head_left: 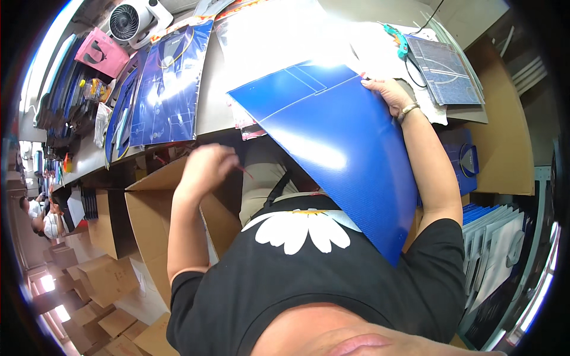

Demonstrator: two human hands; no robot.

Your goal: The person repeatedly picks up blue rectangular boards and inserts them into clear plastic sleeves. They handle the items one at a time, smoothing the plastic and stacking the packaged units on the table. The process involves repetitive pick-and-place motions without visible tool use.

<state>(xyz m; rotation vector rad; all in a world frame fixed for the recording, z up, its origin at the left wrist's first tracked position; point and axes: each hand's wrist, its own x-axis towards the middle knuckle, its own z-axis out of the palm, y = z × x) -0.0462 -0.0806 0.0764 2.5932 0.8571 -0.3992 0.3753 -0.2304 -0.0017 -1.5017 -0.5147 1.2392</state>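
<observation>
A large glossy blue sheet with thin white printed lines is tilted from the table's edge toward my chest. My right hand grips its far right edge, thumb on top and the other fingers partly hidden. On the other side, my left hand is raised off the sheet, its fingers curled and somewhat blurred. From those fingers trails a thin red strip. Left of the sheet, a stack of shiny blue printed panels lies on the table.
A teal hot glue gun with a cord lies beyond my right hand, near denim-patterned panels. At the far left stand a white fan and a pink bag. Cardboard boxes stand below left; grey-white bags fill the lower right.
</observation>
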